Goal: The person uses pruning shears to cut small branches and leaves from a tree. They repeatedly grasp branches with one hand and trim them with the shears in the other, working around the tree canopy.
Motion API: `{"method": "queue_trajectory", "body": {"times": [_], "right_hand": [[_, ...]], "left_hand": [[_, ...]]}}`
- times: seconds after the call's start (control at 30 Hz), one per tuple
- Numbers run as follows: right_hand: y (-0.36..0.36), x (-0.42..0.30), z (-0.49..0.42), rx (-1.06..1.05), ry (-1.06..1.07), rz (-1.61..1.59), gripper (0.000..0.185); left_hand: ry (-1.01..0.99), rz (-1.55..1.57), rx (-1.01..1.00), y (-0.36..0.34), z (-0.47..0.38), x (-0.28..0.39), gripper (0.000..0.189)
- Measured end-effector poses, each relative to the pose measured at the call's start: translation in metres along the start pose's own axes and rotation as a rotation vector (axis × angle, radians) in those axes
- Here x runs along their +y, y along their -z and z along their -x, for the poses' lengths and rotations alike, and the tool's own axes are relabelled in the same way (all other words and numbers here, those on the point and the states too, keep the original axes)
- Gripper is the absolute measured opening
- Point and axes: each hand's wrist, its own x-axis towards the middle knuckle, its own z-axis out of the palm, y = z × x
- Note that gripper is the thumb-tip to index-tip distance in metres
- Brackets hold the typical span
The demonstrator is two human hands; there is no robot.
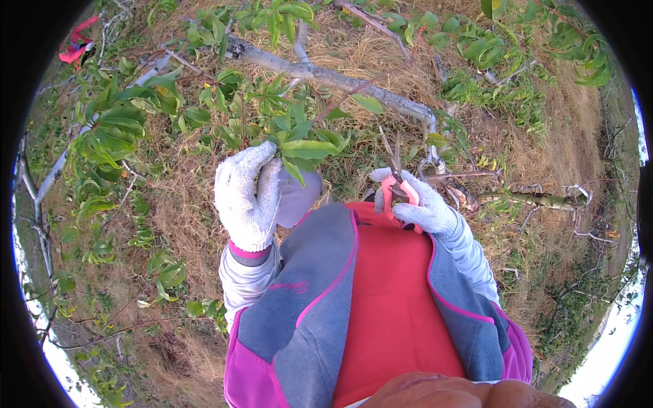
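My right hand, in a white knitted glove, holds a pair of pruning shears with pink handles and a coiled spring. The narrow blades point up and away from me, and they look parted. In a matching glove, my left hand is raised at the left, its fingers bent at the base of a leafy green shoot. Whether the fingertips pinch the stem cannot be told. A thick grey tree branch crosses beyond both hands and bends down near the shears.
Leafy twigs hang at the left and more foliage at the upper right. A broken, mossy branch lies to the right. Dry grass covers the ground. A red object shows at the far upper left.
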Motion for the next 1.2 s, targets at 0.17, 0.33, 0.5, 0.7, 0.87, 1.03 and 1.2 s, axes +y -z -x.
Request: {"method": "queue_trajectory", "body": {"times": [0.17, 0.33, 0.5, 0.7, 0.87, 1.03, 1.2], "right_hand": [[0.001, -0.026, -0.012, 0.035, 0.032, 0.551, 0.066], [0.008, -0.041, -0.015, 0.001, 0.103, 0.674, 0.057], [0.018, -0.041, -0.017, 0.202, 0.345, 1.027, 0.057], [0.04, -0.05, -0.023, 0.532, 0.657, 1.417, 0.056], [0.051, -0.062, -0.028, 0.617, 0.785, 1.439, 0.063], [0.05, -0.075, -0.037, 0.569, 0.808, 1.462, 0.062], [0.045, -0.082, -0.048, 0.501, 0.785, 1.45, 0.057]], "left_hand": [[0.346, 0.327, 0.03, -0.019, 0.026, -0.001, 0.026], [0.407, 0.42, 0.09, -0.031, 0.043, 0.008, 0.027], [0.412, 0.422, 0.135, -0.036, 0.052, 0.02, 0.027], [0.303, 0.429, 0.187, -0.034, 0.054, 0.039, 0.023], [0.197, 0.394, 0.158, -0.029, 0.05, 0.051, 0.024], [0.202, 0.404, 0.123, -0.028, 0.051, 0.058, 0.027], [0.189, 0.376, 0.142, -0.03, 0.052, 0.06, 0.025]]}}
